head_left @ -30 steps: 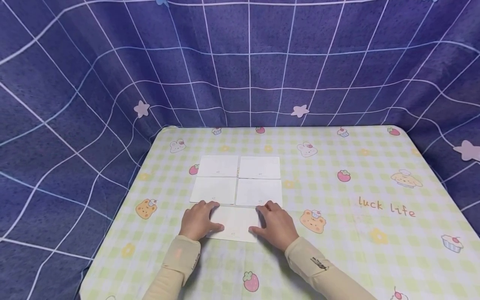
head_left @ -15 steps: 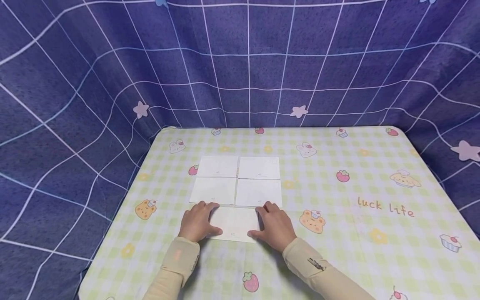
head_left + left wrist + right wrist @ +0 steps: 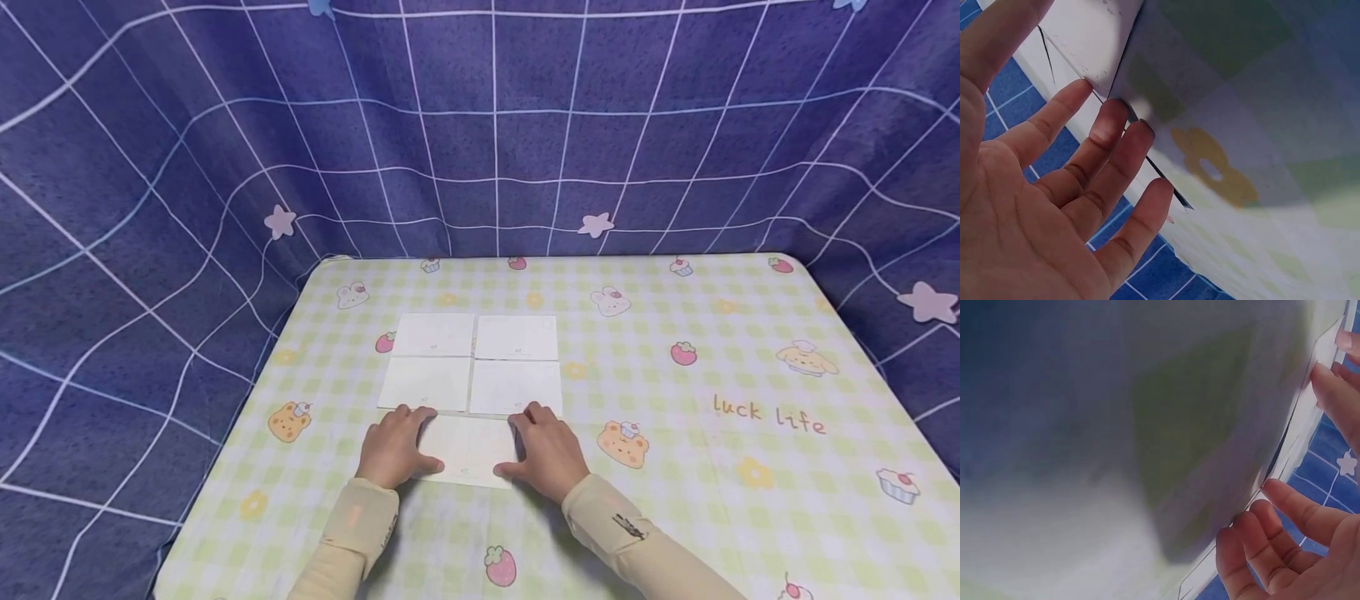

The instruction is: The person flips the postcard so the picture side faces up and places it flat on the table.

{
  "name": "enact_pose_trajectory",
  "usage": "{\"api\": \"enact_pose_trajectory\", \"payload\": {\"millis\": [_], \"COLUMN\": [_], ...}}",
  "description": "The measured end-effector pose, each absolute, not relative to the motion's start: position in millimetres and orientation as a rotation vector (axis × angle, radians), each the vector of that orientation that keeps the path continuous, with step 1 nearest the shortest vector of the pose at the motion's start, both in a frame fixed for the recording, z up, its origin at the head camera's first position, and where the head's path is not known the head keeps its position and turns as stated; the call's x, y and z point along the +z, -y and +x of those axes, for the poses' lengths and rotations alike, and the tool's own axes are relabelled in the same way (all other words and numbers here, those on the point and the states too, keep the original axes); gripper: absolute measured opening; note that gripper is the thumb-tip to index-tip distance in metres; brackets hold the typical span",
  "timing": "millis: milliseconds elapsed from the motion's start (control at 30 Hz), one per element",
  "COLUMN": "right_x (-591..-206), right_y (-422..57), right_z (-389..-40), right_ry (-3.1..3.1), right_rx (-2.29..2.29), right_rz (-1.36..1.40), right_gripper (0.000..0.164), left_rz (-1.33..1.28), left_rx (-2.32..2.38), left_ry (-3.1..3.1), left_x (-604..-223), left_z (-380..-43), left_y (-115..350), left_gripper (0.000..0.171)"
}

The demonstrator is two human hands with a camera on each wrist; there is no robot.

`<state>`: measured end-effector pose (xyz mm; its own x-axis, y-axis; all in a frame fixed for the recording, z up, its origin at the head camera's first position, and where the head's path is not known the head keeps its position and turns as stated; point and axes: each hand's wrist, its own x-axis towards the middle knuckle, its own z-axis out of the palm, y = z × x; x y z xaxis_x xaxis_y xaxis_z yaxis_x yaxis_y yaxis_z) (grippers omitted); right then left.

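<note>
Two hands frame a single white card at the lower center of the head view. We see the left hand (image 3: 393,450) at the left end of this near card (image 3: 467,446) and the right hand (image 3: 551,450) at its right end, each with the thumb set apart from the fingers. In the left wrist view we find the left hand's fingers spread and gently bent; in the right wrist view the right hand's fingers are lightly bent, their tips along a pale edge. We cannot tell how firmly either hand presses the card.

Just above the near card, past a narrow gap, we note four more white cards in two rows: an upper-left card (image 3: 433,333), an upper-right card (image 3: 517,337), a lower-left card (image 3: 426,382) and a lower-right card (image 3: 516,385). All five lie flat.

Farther out, a cream sleeve covers each forearm, as the right sleeve (image 3: 615,525) shows. Beneath everything we see a green-and-white checked tablecloth (image 3: 675,533), printed with a strawberry (image 3: 500,567) at bottom center and the words "luck life" (image 3: 768,414) at right. A blue gridded curtain (image 3: 457,142) fills the top of the frame.
</note>
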<state>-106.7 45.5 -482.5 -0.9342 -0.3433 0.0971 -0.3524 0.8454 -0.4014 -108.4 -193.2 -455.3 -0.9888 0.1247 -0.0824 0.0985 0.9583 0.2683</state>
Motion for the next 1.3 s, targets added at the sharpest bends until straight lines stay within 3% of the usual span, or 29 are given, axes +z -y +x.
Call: {"api": "enact_pose_trajectory", "payload": {"millis": [633, 1067, 1167, 1300], "right_x": [-480.4, -479.9, -480.5, -480.7], "right_y": [-41.5, -41.6, -41.8, -41.6], "right_z": [-107.6, -102.9, -102.4, -102.0], "right_ry": [2.977, 2.89, 2.881, 2.874], "right_rx": [0.716, 0.718, 0.711, 0.703], "right_rz": [0.539, 0.544, 0.542, 0.549], "right_gripper": [0.078, 0.082, 0.082, 0.081], "left_rz": [0.163, 0.026, 0.0, -0.003], "left_rx": [0.486, 0.586, 0.581, 0.569], "left_ry": [-3.011, -2.96, -2.97, -2.988], "left_x": [-458.9, -457.8, -456.9, -455.5], "left_z": [-110.3, -107.7, -105.6, -102.1], "left_y": [193.8, 197.5, 197.1, 197.5], "left_gripper": [0.077, 0.087, 0.084, 0.066]}}
